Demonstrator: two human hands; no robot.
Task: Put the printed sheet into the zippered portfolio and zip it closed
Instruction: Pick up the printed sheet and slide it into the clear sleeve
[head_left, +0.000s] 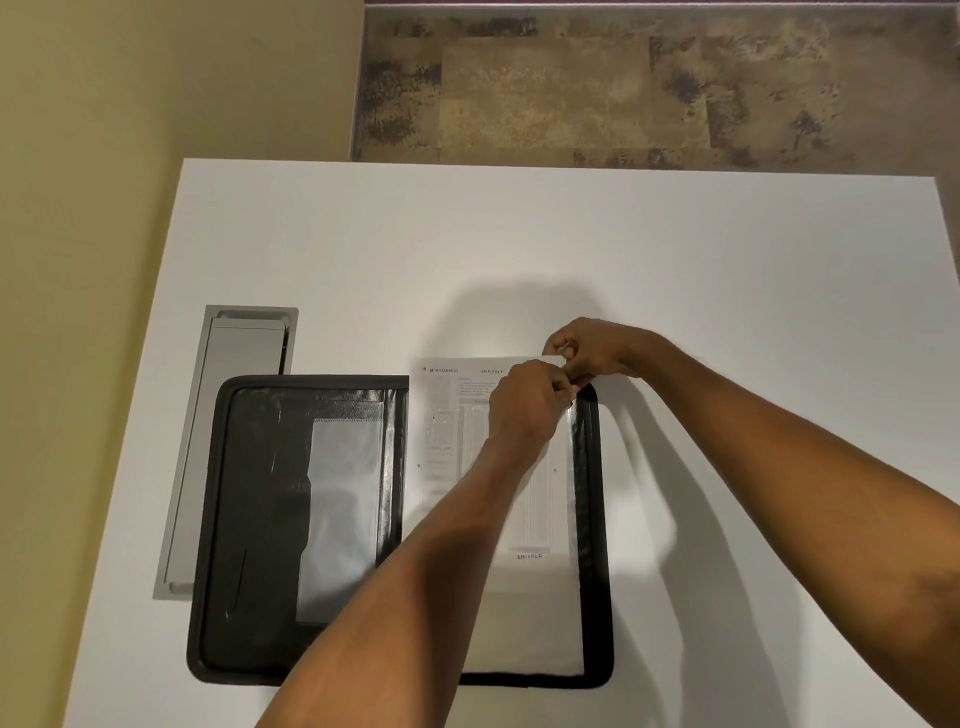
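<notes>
Portfolio lies open at lower centre; sheet rests on its right half, top edge overhanging. Left hand and right hand both pinch the sheet's upper right corner; a crooked sheet could snag the zip.

The desk is plain white, with a pale grey panel set into it. The portfolio is black with a glossy lining and a translucent whitish pocket. The printed sheet is white with fine grey text, seemingly in columns. The wall is olive-yellow; the carpet is mottled brown and tan.
</notes>
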